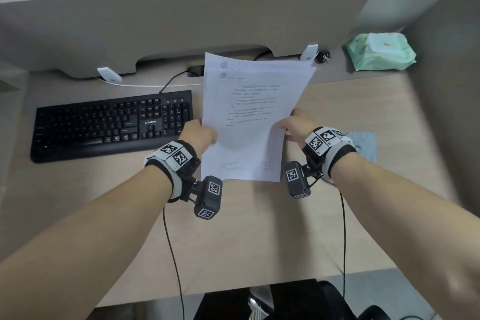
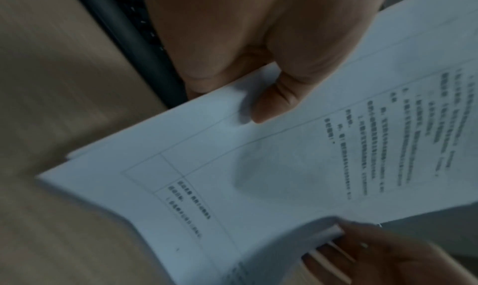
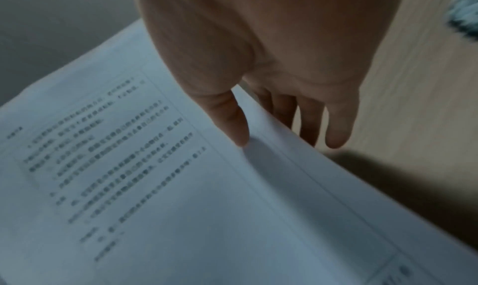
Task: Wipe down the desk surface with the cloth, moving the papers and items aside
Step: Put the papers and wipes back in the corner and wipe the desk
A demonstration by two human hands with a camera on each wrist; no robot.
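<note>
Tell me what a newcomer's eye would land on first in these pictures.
First, the stack of printed papers held up over the middle of the desk, the left hand pinching its left edge and the right hand its right edge. Next, the black keyboard lying to the left. Then the green wipes pack at the far right corner, and the blue cloth lying beside the right wrist.

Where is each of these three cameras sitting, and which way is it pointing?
Head: worn on the head, looking down at the desk, keyboard and papers; both forearms and hands show.
Left wrist: looks along the left hand, thumb on the papers.
Right wrist: looks along the right hand, fingers under the papers.
All three share the papers.
</note>
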